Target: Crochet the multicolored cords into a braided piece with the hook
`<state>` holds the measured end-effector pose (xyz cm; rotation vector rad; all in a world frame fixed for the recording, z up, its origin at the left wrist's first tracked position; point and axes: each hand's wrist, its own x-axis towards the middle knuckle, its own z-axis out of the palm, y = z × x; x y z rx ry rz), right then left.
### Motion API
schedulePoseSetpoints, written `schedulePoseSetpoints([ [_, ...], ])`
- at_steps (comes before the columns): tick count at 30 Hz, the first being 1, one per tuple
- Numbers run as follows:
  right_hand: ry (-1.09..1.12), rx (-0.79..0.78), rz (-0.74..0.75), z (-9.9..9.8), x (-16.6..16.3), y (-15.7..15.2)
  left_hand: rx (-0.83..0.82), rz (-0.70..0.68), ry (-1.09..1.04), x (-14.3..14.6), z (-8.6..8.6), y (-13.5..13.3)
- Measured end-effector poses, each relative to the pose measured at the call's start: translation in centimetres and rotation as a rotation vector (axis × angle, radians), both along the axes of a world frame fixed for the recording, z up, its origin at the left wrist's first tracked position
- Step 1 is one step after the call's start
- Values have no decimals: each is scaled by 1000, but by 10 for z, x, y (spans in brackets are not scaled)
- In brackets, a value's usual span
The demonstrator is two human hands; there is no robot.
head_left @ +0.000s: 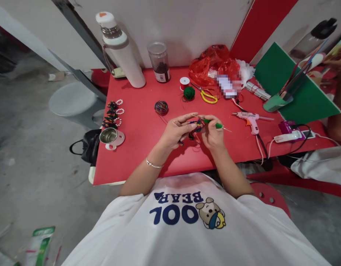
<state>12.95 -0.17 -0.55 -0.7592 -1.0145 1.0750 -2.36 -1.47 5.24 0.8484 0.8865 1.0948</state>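
Over the middle of the red table (137,147), my left hand (177,130) pinches a small multicoloured crochet piece (196,127), fingers closed on it. My right hand (213,133) is closed round a green-handled crochet hook (215,124) whose metal tip points right; its working end meets the crochet piece. Thread hangs down from the piece between both hands. A multicoloured yarn ball (161,107) lies just beyond my left hand.
A white bottle (120,50), a jar (159,62), a red spool (184,83), green yarn (189,92), yellow scissors (208,97), a red bag (213,66), a pink glue gun (249,120), a green board (292,81), a steel cup (108,135) and bead-trimmed pieces (112,112) surround me. Another person's arm (338,125) is at right.
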Motion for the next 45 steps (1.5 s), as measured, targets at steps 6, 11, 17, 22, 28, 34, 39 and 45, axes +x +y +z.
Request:
schedulePoseSetpoints([
  [6, -30, -99, 186, 13, 20, 11, -7, 28, 49, -10, 4, 1],
  [11, -99, -60, 304, 24, 34, 16, -31, 45, 94, -9, 6, 3],
  [17, -225, -51, 465, 34, 55, 28, -26, 47, 155, -12, 7, 3],
  [22, -352, 1, 559, 48, 66, 31, 37, 116, 217, -10, 6, 4],
  [28, -663, 162, 398, 58, 64, 20, 125, 250, 309, -5, 0, 6],
  [34, -919, 439, 105, 24, 45, 3, -53, 200, 38, -1, -2, 12],
  [39, -827, 508, 82, 15, 44, 4, -187, -40, -90, -8, 6, 13],
  [45, -747, 409, 349, 55, 62, 6, -102, 0, 68, -18, 9, 16],
])
